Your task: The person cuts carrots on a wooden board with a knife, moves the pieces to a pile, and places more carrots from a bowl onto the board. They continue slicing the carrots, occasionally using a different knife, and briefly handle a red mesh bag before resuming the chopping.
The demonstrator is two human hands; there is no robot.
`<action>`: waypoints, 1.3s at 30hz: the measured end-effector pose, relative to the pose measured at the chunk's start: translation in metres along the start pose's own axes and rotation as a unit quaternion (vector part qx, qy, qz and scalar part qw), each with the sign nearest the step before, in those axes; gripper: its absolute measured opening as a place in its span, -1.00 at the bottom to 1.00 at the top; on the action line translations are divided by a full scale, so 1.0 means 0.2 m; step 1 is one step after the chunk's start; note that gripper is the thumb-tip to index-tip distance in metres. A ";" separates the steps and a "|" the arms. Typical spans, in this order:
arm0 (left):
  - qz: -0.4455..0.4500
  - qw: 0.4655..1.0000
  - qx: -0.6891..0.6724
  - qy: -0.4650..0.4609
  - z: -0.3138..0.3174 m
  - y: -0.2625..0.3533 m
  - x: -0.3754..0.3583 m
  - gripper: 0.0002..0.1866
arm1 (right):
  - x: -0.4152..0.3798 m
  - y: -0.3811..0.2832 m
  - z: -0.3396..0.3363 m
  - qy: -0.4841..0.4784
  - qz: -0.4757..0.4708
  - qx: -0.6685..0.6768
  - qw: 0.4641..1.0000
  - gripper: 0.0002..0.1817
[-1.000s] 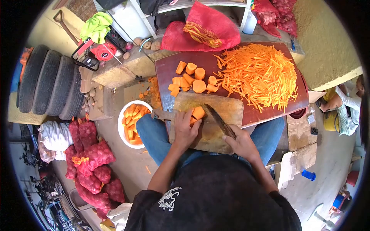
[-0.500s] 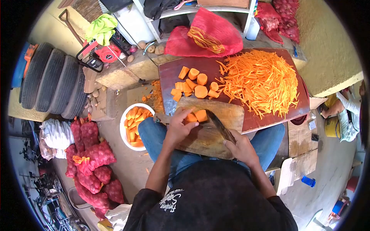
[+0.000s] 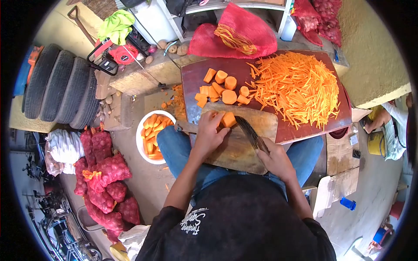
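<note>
My right hand [image 3: 274,160] is closed round the handle of a dark-bladed knife [image 3: 248,130]. The blade's tip end is beside a carrot piece [image 3: 228,119] on the worn wooden cutting board [image 3: 239,152]. My left hand [image 3: 210,132] presses its fingers on the carrot, partly hiding it. Thick carrot chunks [image 3: 229,96] lie on the red-brown table [image 3: 196,76] just beyond the board. To their right rises a large heap of thin carrot sticks [image 3: 296,89].
A white basin [image 3: 140,135] of carrots stands on the floor at left, near red mesh sacks [image 3: 106,174]. Tyres [image 3: 61,87] lean behind. A red mesh bag [image 3: 235,35] lies past the table. Another person [image 3: 387,126] is at far right.
The view has shifted slightly. My left hand has moved a little, its fingers now covering more of the carrot. The knife blade is still beside the carrot piece.
</note>
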State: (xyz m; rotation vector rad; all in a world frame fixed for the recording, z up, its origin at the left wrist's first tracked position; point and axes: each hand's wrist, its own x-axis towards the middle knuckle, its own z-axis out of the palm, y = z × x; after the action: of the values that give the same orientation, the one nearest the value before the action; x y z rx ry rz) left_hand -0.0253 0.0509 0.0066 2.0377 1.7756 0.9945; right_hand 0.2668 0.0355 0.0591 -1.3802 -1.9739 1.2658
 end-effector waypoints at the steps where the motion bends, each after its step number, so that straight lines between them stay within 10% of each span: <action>1: -0.004 1.000 -0.003 -0.009 0.01 -0.01 0.00 -0.34 | -0.01 0.00 0.00 0.001 -0.002 0.005 1.000 -0.60; 21: 0.037 0.997 -0.062 0.020 0.01 0.03 -0.03 -0.62 | -0.01 0.01 -0.03 0.010 0.046 -0.009 0.999 -0.51; 24: 0.130 0.991 0.013 0.019 0.03 -0.02 -0.10 -0.58 | -0.02 0.01 -0.01 0.016 0.007 -0.011 1.000 -0.57; 39: 0.054 0.995 0.058 -0.060 0.09 0.10 -0.03 -0.32 | -0.04 -0.10 0.01 -0.003 -0.010 -0.035 0.999 -0.52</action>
State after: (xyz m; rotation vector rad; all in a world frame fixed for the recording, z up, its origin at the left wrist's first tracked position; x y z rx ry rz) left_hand 0.0015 0.0453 0.0039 2.2349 1.7139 0.7960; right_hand 0.2594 0.0252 0.0759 -1.3864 -2.0489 1.2027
